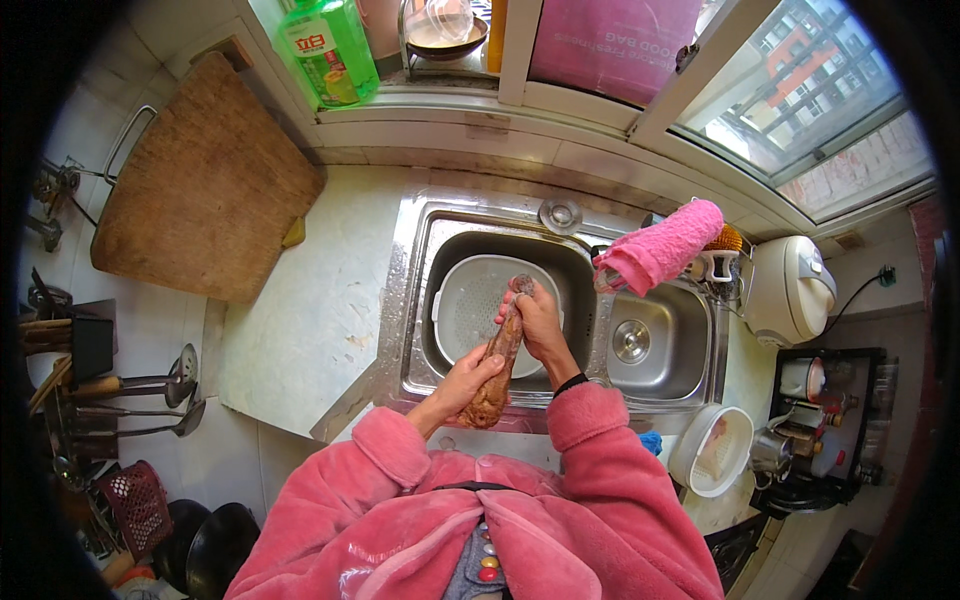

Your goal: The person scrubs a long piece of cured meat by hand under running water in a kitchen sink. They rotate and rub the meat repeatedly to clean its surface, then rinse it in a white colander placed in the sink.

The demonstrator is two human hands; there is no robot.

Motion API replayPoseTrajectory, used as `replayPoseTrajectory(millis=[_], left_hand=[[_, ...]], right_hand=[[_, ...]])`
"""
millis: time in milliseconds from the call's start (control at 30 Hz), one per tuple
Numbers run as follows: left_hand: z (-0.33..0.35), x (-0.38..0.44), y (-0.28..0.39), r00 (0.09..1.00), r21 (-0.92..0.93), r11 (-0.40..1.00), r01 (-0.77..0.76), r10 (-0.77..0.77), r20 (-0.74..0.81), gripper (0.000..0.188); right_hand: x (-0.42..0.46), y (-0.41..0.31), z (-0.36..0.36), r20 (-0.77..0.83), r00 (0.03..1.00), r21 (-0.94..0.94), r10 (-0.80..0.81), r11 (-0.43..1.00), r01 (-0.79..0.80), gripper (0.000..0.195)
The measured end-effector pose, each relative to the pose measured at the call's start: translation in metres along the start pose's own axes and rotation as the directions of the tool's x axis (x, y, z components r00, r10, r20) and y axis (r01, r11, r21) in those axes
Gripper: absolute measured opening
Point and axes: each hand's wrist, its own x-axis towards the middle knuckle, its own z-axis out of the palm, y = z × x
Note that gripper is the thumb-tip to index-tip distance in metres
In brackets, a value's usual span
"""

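A long brown root vegetable point(495, 373), seemingly a section of lotus root, slants over the larger sink bowl point(579, 292). Around its thick lower part curls my left hand point(463, 381), thumb on top. My right hand point(541, 324) grips the narrow upper end, with the tip poking out above the fingers. Beneath both hands, a pale plastic colander point(469, 289) sits inside a steel sink bowl. The hands and the root hide part of its right side.
A faucet wrapped in pink towel point(664, 246) juts over the divider, beside the smaller bowl point(667, 375). A sink strainer point(561, 216) lies on the back rim. A wooden cutting board point(206, 184) leans at left. On the right stand a rice cooker point(791, 289) and a white basin point(681, 450).
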Motion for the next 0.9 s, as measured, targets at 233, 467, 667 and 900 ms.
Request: replayPoseTrajectory(millis=[233, 467, 667, 900], left_hand=[[0.005, -0.003, 0.005, 0.999, 0.048, 0.998, -0.035, 0.034, 0.010, 0.045], [0.003, 0.000, 0.003, 0.997, 0.096, 0.993, -0.071, 0.070, 0.011, 0.045], [0.007, -0.002, 0.008, 1.000, 0.061, 0.998, -0.018, 0.018, 0.002, 0.045], [0.003, 0.003, -0.005, 0.992, 0.190, 0.974, -0.122, 0.126, -0.009, 0.046]], right_hand=[[0.002, -0.002, -0.001, 0.026, 0.998, -0.043, 0.051, 0.998, -0.049, 0.024], [0.006, -0.001, -0.001, 0.007, 0.995, 0.015, 0.101, 0.995, -0.102, 0.021], [0.008, 0.000, 0.002, -0.029, 0.991, 0.036, 0.128, 0.991, -0.127, 0.011], [0.011, 0.001, -0.002, -0.026, 0.976, 0.125, 0.214, 0.970, -0.209, 0.016]])
